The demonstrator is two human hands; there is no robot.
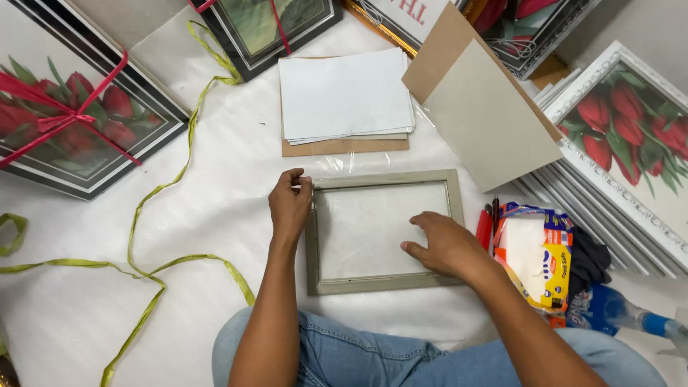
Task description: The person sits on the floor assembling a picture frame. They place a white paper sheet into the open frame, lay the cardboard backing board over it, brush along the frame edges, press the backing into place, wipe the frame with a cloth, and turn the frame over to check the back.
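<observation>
Around the grey frame (385, 231), left hand (289, 206) pinching its corner, right hand (444, 246) flat, paper stack (344, 97), green ribbon (154, 215) nearby.

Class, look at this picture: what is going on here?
A person seated on the floor handles an empty grey picture frame lying flat on a white sheet. The left hand grips the frame's upper left corner; the right hand rests flat on its pane. A stack of white sheets lies beyond it.
</observation>
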